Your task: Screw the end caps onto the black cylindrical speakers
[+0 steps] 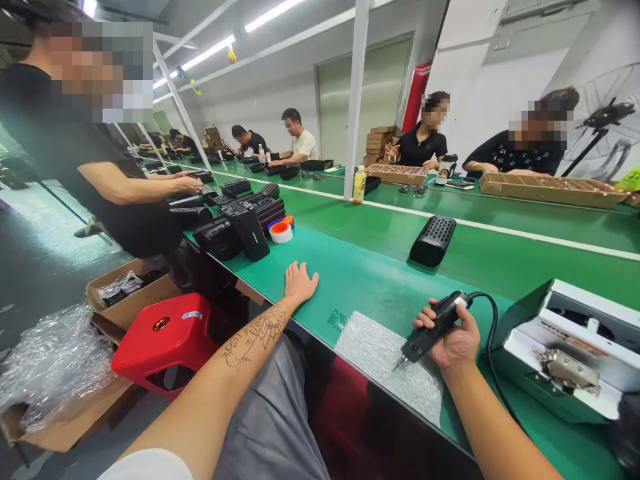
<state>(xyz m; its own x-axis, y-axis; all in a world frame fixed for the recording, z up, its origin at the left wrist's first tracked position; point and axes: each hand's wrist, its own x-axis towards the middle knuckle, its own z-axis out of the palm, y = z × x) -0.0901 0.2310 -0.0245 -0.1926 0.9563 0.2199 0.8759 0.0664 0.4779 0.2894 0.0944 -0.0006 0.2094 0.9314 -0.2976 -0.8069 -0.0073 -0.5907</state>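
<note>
In my right hand (457,337) is a black corded electric screwdriver (434,325), its thin bit pointing down and to the left. The bit hangs over a sheet of bubble wrap (385,360) at the table's near edge. My left hand (300,283) rests on the green mat (350,270) with its fingers spread, holding nothing. A black perforated housing (433,241) lies beyond my right hand, apart from it. To the right stands a white and grey box-shaped machine (580,353) with a metal mechanism on its front.
Black housings (245,223) are piled at the left, beside rolls of tape (281,231). A yellow drink bottle (359,185) stands near a white post. Co-workers sit across the line; one person stands at left. A red stool (165,340) and cartons occupy the floor.
</note>
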